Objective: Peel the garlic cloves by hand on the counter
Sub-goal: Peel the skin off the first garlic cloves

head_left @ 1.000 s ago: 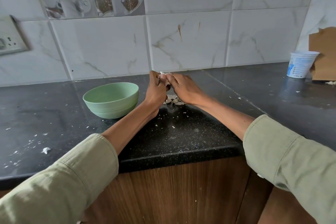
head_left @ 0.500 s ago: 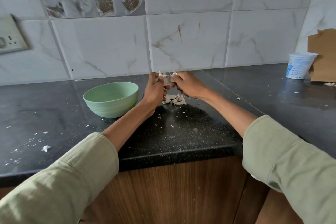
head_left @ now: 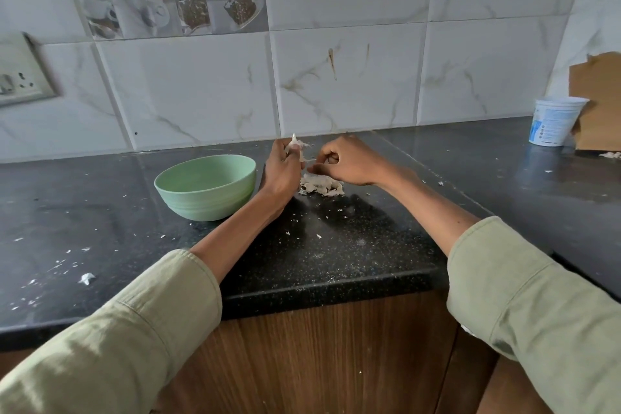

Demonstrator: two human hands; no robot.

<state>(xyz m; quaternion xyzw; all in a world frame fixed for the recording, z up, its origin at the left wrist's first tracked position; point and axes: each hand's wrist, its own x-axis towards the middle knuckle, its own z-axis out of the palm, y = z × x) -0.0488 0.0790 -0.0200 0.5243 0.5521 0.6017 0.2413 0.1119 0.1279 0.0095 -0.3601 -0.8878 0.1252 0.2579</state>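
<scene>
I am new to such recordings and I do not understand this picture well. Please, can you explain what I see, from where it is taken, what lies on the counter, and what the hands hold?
No machine here: a person works with two bare hands. The camera sits on the person's head, looking forward and down, so both arms reach in from below. The left hand holds a garlic clove up in its grip. The right hand pinches a thin strip of skin pulled from that clove. Below the hands, a pile of peeled skins lies on the black counter. A green bowl stands left of the hands; its inside cannot be seen. Far right stand a white plastic cup and a piece of cardboard.
</scene>
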